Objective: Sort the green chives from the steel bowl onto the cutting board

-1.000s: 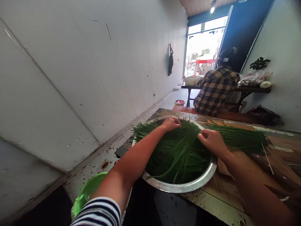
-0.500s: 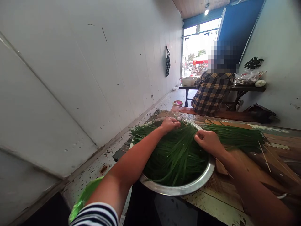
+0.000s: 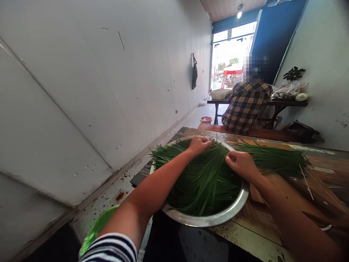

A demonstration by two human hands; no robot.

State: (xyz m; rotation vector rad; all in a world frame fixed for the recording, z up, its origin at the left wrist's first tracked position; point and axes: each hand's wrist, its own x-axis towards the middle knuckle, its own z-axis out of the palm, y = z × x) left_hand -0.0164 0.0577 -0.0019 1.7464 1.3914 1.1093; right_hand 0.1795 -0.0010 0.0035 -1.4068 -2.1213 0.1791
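A wide metal basin [image 3: 207, 220] is heaped with long garlic chives [image 3: 203, 185]. Over its far side, my left hand [image 3: 200, 145] is closed, thumb and fingers pinching chive blades. A thin pale stick, perhaps a skewer, shows beside those fingertips; how it is held I cannot tell. My right hand [image 3: 240, 163] is closed at the basin's right rim, its fingertips on the edge of the same chive bunch. Between the two hands the blades fan down toward me.
More chives [image 3: 275, 158] lie on the wooden table [image 3: 264, 233] to the right, near thin wooden skewers [image 3: 307, 182]. A green plastic bag [image 3: 96, 227] is low on the left. Ahead, a person in a plaid shirt [image 3: 249, 105] sits on a bench at another table.
My left hand has shifted very slightly to the right along the chives. My right hand stays almost where it was.
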